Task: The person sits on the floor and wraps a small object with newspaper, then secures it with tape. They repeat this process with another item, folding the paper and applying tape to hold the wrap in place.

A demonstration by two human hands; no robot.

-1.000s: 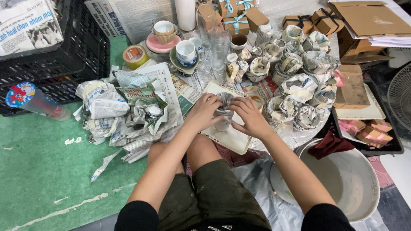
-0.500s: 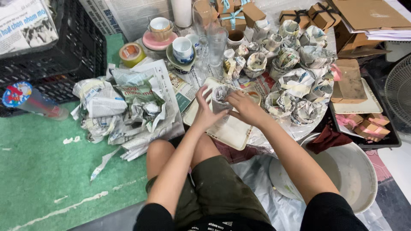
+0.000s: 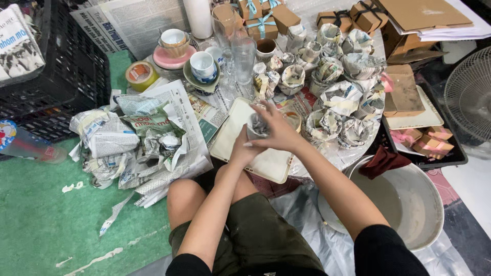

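Note:
Both my hands are closed around a small object wrapped in newspaper, held just above a white rectangular tray in front of my knees. My left hand grips it from below. My right hand covers it from the right and above, fingers pressed onto the paper. What is inside the wrap is hidden. Beyond the tray stand several newspaper-wrapped cups in a cluster.
Crumpled newspaper sheets lie to the left on green matting. Unwrapped cups on saucers, clear glasses and a tape roll stand further back. A black crate is far left, brown gift boxes behind, a grey basin at right.
My hands have lifted and turned the wrapped object, with the right hand now folded over its top. The view has shifted slightly closer to the pile of cups.

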